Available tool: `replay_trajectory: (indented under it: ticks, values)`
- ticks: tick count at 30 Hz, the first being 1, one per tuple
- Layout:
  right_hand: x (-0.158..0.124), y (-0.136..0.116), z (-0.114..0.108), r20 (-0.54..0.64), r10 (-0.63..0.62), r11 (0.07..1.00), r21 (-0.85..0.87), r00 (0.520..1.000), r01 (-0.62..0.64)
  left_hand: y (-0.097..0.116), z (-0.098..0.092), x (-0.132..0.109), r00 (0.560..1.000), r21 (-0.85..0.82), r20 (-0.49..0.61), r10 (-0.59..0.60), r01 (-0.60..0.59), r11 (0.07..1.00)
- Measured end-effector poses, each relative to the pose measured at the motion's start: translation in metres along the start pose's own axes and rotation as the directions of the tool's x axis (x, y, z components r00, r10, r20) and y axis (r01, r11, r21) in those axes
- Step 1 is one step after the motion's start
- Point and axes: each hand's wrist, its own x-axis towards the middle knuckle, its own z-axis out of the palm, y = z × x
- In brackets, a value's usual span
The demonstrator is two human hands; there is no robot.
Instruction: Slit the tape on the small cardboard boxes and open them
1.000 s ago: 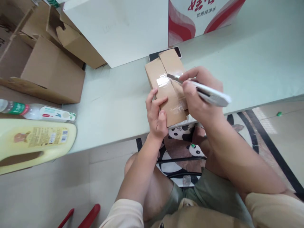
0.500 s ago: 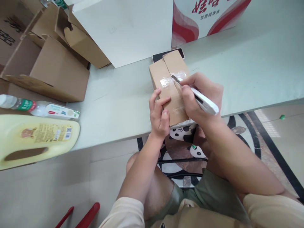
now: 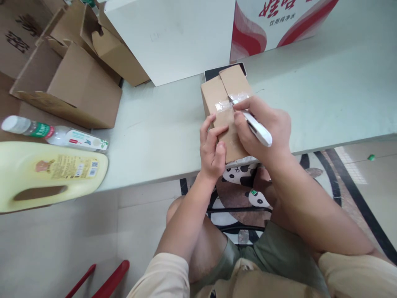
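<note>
A small brown cardboard box (image 3: pixel 221 120) lies near the table's front edge, its top seam crossed by clear tape (image 3: pixel 222 106). My left hand (image 3: pixel 213 149) grips the near left side of the box, fingers bent over its top and side. In my right hand (image 3: pixel 263 124) is a white utility knife (image 3: pixel 260 133), its handle slanting down to the right. The blade tip rests at the seam, where the tape crosses; how deep it goes I cannot tell. Behind the box a flat dark object with a white rim (image 3: pixel 214 74) is partly covered.
Open brown cartons (image 3: pixel 83 82) stand at the left. A plastic bottle (image 3: pixel 58 134) and a yellow jug (image 3: pixel 56 176) lie in front of them. A white box (image 3: pixel 173 37) and a red-and-white carton (image 3: pixel 276 29) line the back of the pale table (image 3: pixel 341 95).
The knife has tilted, its handle end shifting left and up, and the blade shows less above the seam. My left hand keeps its hold on the box. The whole view has shifted slightly.
</note>
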Motion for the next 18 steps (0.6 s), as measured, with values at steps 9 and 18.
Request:
replay_trajectory:
  ticks: [9, 18]
  values:
    - [-0.008, 0.008, 0.0, -0.126, -0.053, 0.992, 0.103, 0.991, 0.067, -0.006, -0.001, 0.001, 0.997, 0.066, 0.002, 0.072, -0.072, 0.995]
    - [-0.029, -0.002, -0.036, -0.356, -0.048, 0.968, 0.213, 0.933, 0.131, -0.01, -0.004, 0.001, 0.998, 0.094, -0.001, 0.068, -0.068, 0.993]
